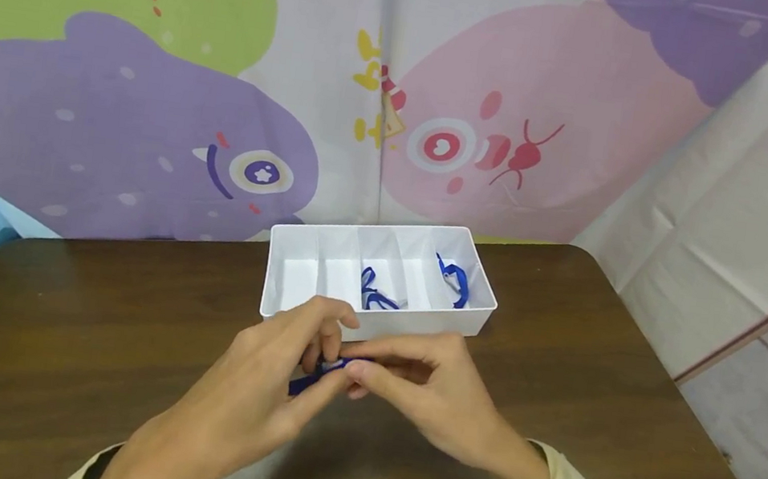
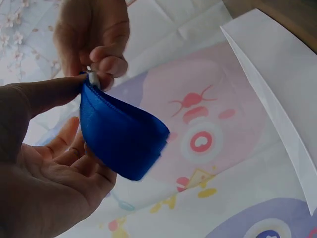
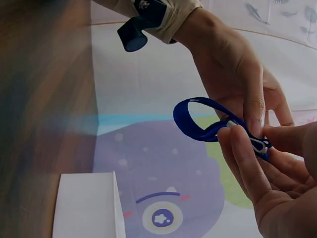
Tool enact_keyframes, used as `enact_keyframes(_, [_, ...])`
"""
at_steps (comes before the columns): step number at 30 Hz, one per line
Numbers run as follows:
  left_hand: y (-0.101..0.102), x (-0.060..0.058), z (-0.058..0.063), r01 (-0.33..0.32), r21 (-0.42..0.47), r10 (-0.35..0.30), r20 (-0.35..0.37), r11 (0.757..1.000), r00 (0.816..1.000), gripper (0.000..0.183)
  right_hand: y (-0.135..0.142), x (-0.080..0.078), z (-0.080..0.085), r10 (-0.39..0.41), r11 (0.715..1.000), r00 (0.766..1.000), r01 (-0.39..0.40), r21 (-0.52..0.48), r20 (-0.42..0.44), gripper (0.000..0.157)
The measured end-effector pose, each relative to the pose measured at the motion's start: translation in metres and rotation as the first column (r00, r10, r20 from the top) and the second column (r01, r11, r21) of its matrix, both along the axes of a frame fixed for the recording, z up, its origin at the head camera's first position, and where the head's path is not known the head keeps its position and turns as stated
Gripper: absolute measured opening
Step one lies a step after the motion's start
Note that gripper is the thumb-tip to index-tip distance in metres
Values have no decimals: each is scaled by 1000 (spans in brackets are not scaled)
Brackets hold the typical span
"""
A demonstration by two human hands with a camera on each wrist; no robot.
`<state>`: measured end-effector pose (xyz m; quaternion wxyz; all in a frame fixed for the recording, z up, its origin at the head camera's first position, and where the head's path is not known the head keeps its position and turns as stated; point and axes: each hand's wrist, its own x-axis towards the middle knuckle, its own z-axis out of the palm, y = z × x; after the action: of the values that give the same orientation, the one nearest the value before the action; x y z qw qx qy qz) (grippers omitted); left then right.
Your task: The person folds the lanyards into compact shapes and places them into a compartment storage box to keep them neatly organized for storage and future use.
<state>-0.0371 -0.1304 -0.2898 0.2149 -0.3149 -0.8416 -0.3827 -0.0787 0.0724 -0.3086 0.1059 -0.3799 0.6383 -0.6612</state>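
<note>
Between both hands, in front of the white box, is a blue ribbon strap [image 1: 303, 385] with a white clip [image 3: 258, 145] on it. My left hand [image 1: 248, 383] pinches the strap beside the clip. In the left wrist view the ribbon [image 2: 121, 134] hangs as a wide loop from under the left thumb. My right hand [image 1: 439, 396] pinches the clip end between thumb and fingers, and the fingertips of the two hands nearly meet there. Fingers hide part of the clip in each view.
Just beyond the hands, the white divided box [image 1: 409, 322] stands on the dark wooden table [image 1: 579, 362]. One blue strap [image 1: 377, 295] lies in its middle compartment and another blue strap [image 1: 459, 286] in the rightmost. A printed cartoon cloth [image 1: 339, 136] hangs behind the table.
</note>
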Motion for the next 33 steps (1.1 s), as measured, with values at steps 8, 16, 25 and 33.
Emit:
enact_keyframes(8, [-11, 2, 6, -54, -70, 50, -55, 996, 997, 35, 10, -6, 9, -119, 993, 992, 119, -7, -37, 15])
enact_keyframes(16, [-19, -3, 10, -194, -236, 144, -212, 952, 967, 38, 24, -14, 25, -155, 988, 988, 155, -26, 9, 14])
enact_keyframes(25, [-23, -3, 12, -167, -214, 122, -209, 963, 970, 22, 41, -23, 36, -129, 991, 989, 128, 23, 76, 14])
enact_keyframes(33, [-16, 0, 18, -65, -5, 60, -301, 998, 952, 25, 53, -30, 41, -95, 988, 995, 93, 120, 11, 14])
